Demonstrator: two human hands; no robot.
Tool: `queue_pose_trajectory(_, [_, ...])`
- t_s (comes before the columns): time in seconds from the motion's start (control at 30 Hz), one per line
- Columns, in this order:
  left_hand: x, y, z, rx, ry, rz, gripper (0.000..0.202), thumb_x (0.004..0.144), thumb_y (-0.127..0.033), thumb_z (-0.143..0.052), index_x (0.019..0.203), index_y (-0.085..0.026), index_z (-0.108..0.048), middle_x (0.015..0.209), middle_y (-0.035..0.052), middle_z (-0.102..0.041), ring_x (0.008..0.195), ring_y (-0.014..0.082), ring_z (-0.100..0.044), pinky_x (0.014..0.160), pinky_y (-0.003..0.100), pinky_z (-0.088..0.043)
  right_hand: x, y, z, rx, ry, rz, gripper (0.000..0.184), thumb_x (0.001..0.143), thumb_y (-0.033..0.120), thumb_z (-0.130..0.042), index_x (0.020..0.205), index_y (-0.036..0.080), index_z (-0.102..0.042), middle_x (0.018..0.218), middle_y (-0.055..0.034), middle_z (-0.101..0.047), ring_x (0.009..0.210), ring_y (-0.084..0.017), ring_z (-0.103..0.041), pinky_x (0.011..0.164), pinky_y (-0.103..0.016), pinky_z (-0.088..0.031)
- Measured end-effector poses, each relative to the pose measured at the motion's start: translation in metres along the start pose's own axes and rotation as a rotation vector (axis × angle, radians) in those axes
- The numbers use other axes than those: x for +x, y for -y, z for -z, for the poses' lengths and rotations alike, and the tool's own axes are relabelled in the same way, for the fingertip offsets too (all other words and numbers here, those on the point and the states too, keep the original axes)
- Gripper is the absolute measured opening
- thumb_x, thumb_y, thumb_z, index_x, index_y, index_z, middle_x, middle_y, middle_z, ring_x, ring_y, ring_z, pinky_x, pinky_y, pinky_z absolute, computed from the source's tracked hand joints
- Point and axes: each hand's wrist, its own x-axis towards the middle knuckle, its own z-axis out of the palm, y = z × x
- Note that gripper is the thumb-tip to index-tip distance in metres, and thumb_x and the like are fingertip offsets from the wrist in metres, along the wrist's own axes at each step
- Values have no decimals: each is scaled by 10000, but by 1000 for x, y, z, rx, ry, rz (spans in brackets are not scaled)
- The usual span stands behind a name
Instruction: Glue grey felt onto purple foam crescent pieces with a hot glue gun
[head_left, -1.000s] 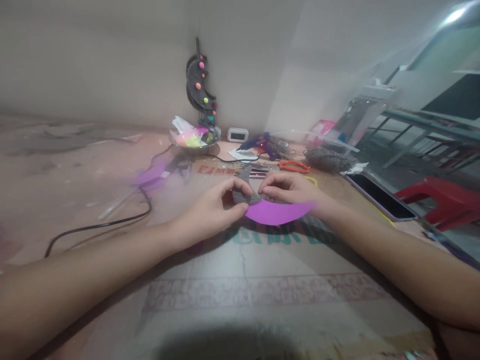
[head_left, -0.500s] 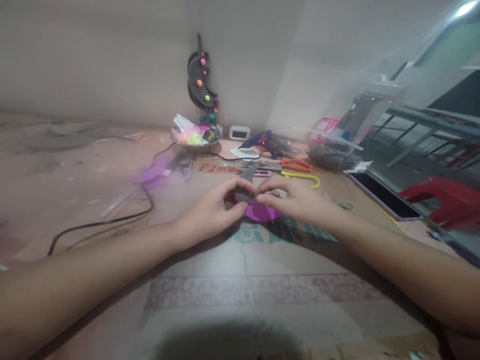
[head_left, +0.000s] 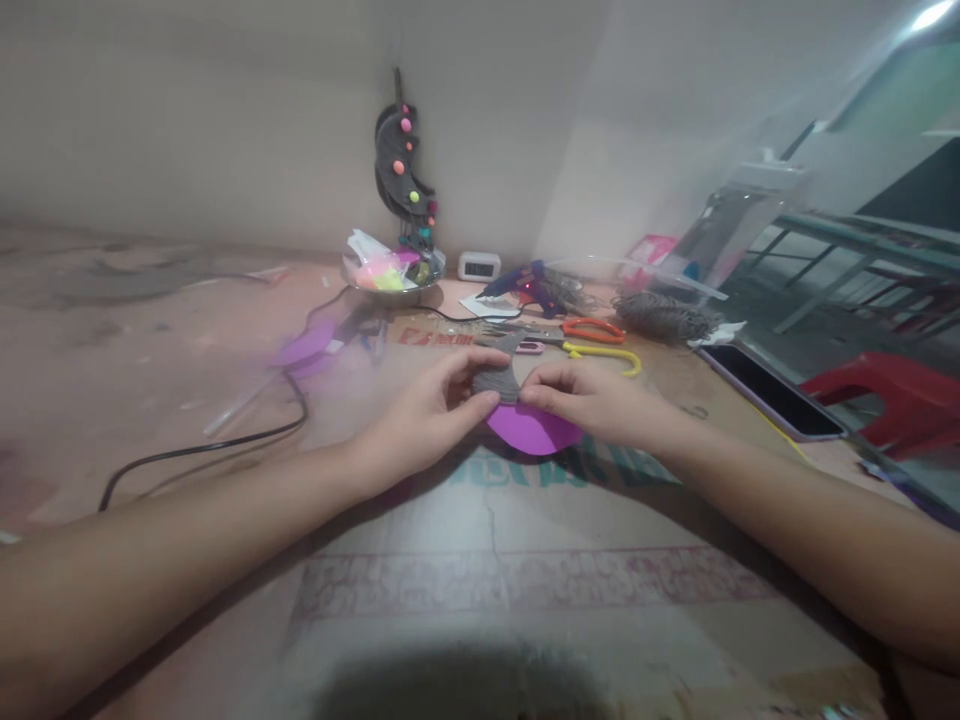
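Note:
Between my hands is a smooth purple sheet with a curved lower edge, its upper part covered by rows of grey yarn. A narrow grey tip sticks up beyond my fingers. My left hand grips the wrapped part from the left, thumb at the front and fingers behind. On the other side, my right hand is pinched at the edge where grey meets purple. Whether a loose strand lies in that pinch is too small to make out.
Behind my hands lie orange-handled scissors, a yellow-handled tool, a blue glue gun and a grey yarn bundle. A bowl, a white clock and a grey crescent ornament are farther back. A phone lies right; a black cable left.
The wrapped piece has tilted to face me, so more of the purple sheet and grey yarn shows. My right hand has shifted slightly to the right, away from my left fingers.

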Motion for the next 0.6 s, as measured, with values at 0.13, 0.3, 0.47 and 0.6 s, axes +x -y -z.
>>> queue_pose_trajectory(0.13, [0,-2,1,-1,-16,31,309,885,-242,-569,1184,-165,-559,1094,70,-626,899,151,-586,765,273,-474,2,-4,11,60,57,-34,241,822,406,-592,790,168,-612,702,15,-553,614,-99,-467,567,-234,-348])
queue_pose_trajectory(0.3, [1,-6,1,-55,2,56,270,878,-244,-582,1132,-155,-565,1020,54,-632,809,124,-581,681,240,-466,1,1,16,156,21,-107,217,797,373,-601,727,174,-552,650,35,-521,563,-84,-444,544,-234,-332])
queue_pose_trajectory(0.47, [0,-4,0,-50,15,54,263,874,-257,-585,1116,-156,-585,966,44,-636,759,119,-574,645,237,-466,2,1,13,67,-10,-79,199,802,364,-589,745,173,-589,678,17,-575,595,-100,-496,580,-242,-382])
queue_pose_trajectory(0.6, [0,-2,0,-32,12,76,279,876,-273,-578,1131,-161,-598,904,35,-641,733,127,-574,656,258,-474,2,-2,13,-110,-57,-33,309,877,417,-492,868,176,-687,840,-38,-685,760,-154,-602,698,-271,-443])
